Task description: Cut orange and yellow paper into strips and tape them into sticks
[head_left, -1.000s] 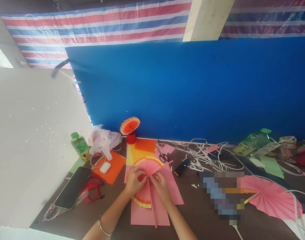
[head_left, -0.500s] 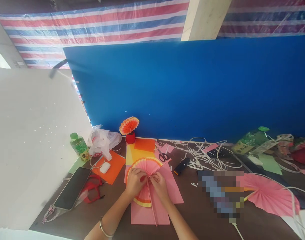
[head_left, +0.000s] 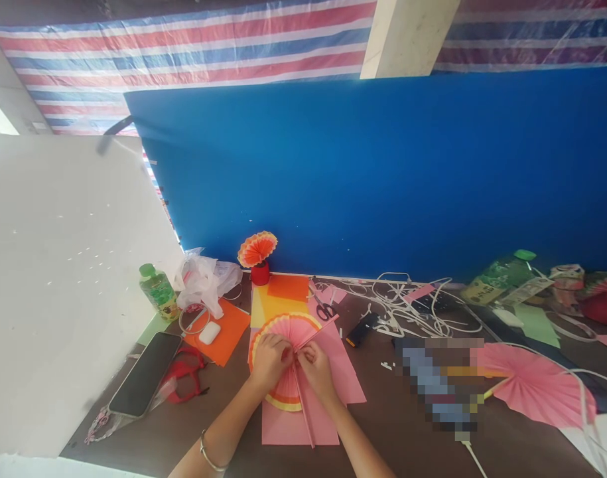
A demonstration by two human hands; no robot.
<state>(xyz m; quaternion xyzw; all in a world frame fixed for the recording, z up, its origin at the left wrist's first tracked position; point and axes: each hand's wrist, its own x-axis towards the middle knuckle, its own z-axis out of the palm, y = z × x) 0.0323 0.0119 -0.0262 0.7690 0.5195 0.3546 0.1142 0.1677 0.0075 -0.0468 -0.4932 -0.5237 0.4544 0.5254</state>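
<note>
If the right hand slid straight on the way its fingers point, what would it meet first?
Probably the left hand: the right hand points leftward across the pink paper fan, fingertips nearly meeting at the fan's centre; depth is unclear.

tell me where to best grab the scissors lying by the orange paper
Take the scissors by the dark finger loops at their near end, coming from above on the near right. They lie flat with the blades pointing away toward the blue board, and paper sheets crowd their left side.

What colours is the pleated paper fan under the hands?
The paper fan is pink, edged with orange and yellow bands, seen in the head view.
</note>
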